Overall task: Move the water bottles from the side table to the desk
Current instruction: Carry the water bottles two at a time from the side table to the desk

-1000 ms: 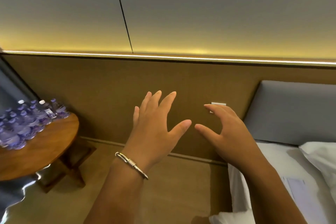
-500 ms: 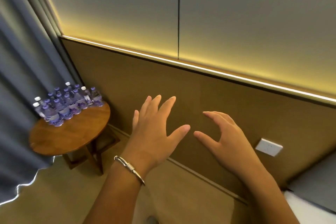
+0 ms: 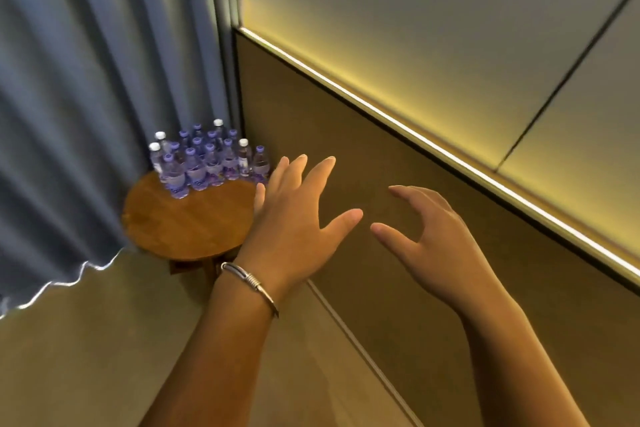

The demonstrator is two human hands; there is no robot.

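Curtain [image 3: 86, 97]: grey-blue, pleated, fills the far left; its hem lies on the floor behind the table.
Wall panel [image 3: 346, 184]: brown lower panel meeting the curtain at the corner, lit along its top by a warm light strip [image 3: 433, 146].
Table [image 3: 187, 222]: small round wooden top, tucked into the corner at left; the near half of the top is bare wood.
Water bottles [image 3: 204, 159]: a tight upright cluster on the far edge of the table, against curtain and wall; purple labels, mostly purple caps, a few white. Packed close, likely to keep them out of the way. None yet lifted; the desk is not in view.
Left hand [image 3: 294, 222]: raised in the air, fingers [image 3: 322, 177] straight and spread apart, holding nothing; nearest the bottles' right side, not touching them. Judged to be reaching in for a first pick.
Right hand [image 3: 436, 236]: beside the left, well apart from the bottles, fingers loosely bent and apart, empty.
Bracelet [image 3: 249, 282]: metal band on the left wrist.
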